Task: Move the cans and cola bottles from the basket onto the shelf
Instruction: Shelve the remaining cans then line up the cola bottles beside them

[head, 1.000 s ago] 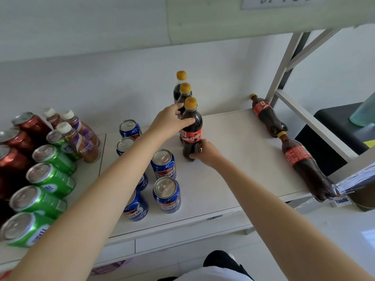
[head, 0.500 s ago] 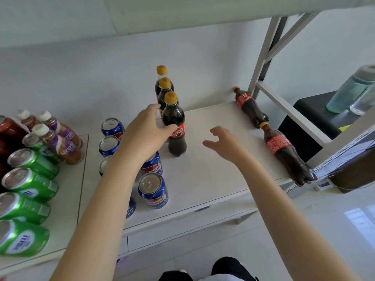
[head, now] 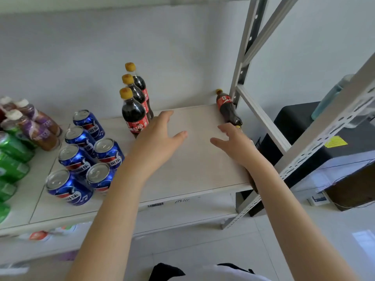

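Left arm: the bare forearm reaches up from the lower left and out over the white flat shelf board (head: 198,171).
Left hand (head: 160,138): palm down above the board, fingers straight and loosely spread, thumb out to the right. It holds nothing and sits just right of the nearest upright bottle.
Right arm: the bare forearm rises from the lower right and crosses the board's right front corner.
Right hand (head: 235,145): palm down, fingers slack and apart, thumb pointing left toward the other hand. It holds nothing and is near the base of the lying bottle.
Upright cola bottles: three dark plastic bottles with yellow caps and red labels stand in a close file from front to back on the shelf: front (head: 134,116), middle (head: 138,95), back (head: 141,83).
Lying cola bottle (head: 226,107): one, on its side along the board's right edge beside the grey steel frame post (head: 246,47), cap toward the wall.
Dark shape (head: 252,182): possibly a second lying bottle, mostly hidden under the right forearm.
Blue cola cans (head: 76,161): six, upright in two rows on the shelf, left of the bottles.
Green drink cans (head: 14,148): at least four at the far left, cut by the frame edge.
Brown white-capped drink bottles (head: 38,134): three, behind the green cans.
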